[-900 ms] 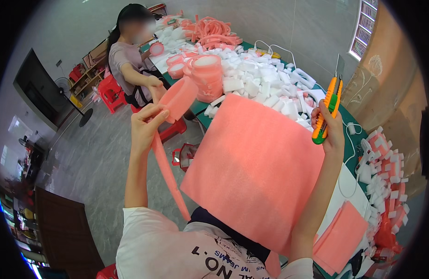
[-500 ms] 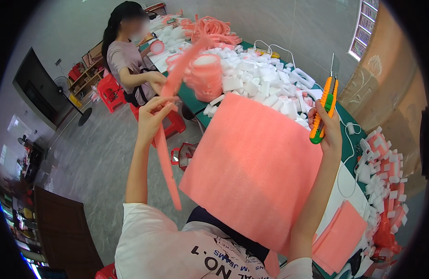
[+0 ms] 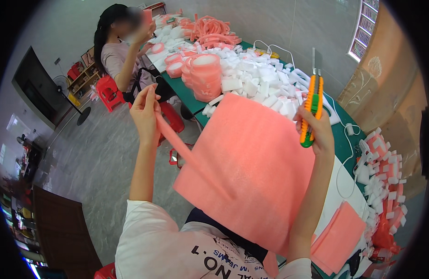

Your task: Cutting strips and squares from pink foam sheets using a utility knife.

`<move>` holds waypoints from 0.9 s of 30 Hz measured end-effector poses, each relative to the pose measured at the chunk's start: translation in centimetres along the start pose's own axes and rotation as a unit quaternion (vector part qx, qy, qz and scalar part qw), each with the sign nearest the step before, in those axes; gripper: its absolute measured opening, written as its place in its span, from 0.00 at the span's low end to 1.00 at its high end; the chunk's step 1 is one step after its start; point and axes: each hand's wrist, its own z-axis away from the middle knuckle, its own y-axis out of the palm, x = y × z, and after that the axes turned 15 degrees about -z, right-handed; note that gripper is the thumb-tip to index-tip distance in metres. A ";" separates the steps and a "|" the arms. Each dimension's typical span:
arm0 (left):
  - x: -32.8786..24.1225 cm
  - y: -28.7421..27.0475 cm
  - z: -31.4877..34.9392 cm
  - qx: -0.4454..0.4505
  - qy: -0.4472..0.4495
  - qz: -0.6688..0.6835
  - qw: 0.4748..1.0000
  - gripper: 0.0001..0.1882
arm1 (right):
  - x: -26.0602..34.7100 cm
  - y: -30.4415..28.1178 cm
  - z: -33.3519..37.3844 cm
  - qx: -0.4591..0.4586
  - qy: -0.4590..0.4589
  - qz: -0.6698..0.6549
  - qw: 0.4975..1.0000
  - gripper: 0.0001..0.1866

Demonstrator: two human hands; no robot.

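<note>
Pinched in my left hand (image 3: 147, 111) is one end of a narrow pink foam strip (image 3: 189, 153). The strip slants down to the right, over a large pink foam sheet (image 3: 251, 162). My right hand (image 3: 319, 128) is wrapped round an orange and green utility knife (image 3: 312, 109), held upright with its long blade extended upward. The sheet spreads between my forearms, from the table edge toward my lap, and its right edge passes behind my right forearm.
Beyond the sheet, white foam pieces (image 3: 254, 76) lie heaped beside stacked pink foam rings (image 3: 203, 76) on the green table (image 3: 184, 90). A co-worker (image 3: 119, 60) sits at the far left. Folded pink sheets (image 3: 340, 237) rest at right, near a white cable (image 3: 349, 172) and a red stool (image 3: 171, 118).
The strip's upper part no longer rises above my left hand; its free end has swung right over the sheet. The knife has shifted slightly left. The co-worker has raised a hand holding something pink.
</note>
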 end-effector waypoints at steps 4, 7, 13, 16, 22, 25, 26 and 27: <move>-0.2 3.2 0.9 -0.018 -0.017 0.073 0.997 0.11 | -0.9 2.5 0.6 0.046 0.069 0.042 0.996 0.14; 0.0 6.1 2.1 -0.007 -0.045 0.099 0.994 0.11 | -1.7 4.0 1.1 0.118 0.131 0.090 0.980 0.15; 0.0 9.9 4.2 -0.056 -0.020 0.129 0.990 0.11 | -2.5 5.3 1.3 0.179 0.197 0.113 0.957 0.20; -0.3 10.5 4.5 -0.078 0.004 0.143 0.987 0.11 | -2.4 5.2 1.1 0.197 0.241 0.142 0.939 0.22; -0.3 10.4 4.4 -0.093 0.045 0.158 0.982 0.11 | -2.2 4.7 1.1 0.199 0.251 0.188 0.928 0.20; -0.2 10.1 4.4 -0.075 0.050 0.192 0.977 0.12 | -2.1 4.2 0.9 0.203 0.251 0.208 0.923 0.19; -0.2 10.1 4.5 -0.078 0.039 0.188 0.978 0.12 | -2.1 4.0 0.8 0.197 0.237 0.204 0.929 0.18; -0.2 10.2 4.5 -0.050 0.036 0.210 0.976 0.12 | -2.0 3.8 0.8 0.191 0.223 0.200 0.935 0.17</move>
